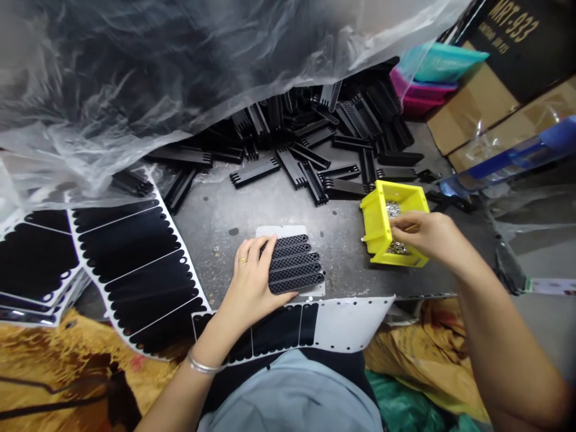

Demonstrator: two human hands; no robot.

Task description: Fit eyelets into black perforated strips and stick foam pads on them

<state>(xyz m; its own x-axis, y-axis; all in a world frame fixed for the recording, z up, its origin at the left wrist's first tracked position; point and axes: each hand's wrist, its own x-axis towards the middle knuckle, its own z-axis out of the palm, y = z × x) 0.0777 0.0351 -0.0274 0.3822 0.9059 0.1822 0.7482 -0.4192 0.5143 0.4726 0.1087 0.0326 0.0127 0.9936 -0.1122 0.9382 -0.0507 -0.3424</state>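
My left hand [252, 277] lies flat with fingers stretched over the left end of a row of black perforated grille strips [297, 264] set side by side on a light plate [288, 231]. My right hand [425, 235] reaches into a small yellow bin [377, 222] of tiny shiny metal parts [393, 209], fingers pinched together inside it; what they hold is hidden. A white backing sheet with black film strips [288, 327] lies at the table's near edge, just below the grilles.
A heap of black slotted plastic parts [315, 141] spreads across the back of the grey table [216, 216] under a clear plastic sheet [180, 66]. Sheets of black film strips [135, 264] lie at left. Pink and teal baskets [427, 78] and cardboard boxes [486, 96] stand at back right.
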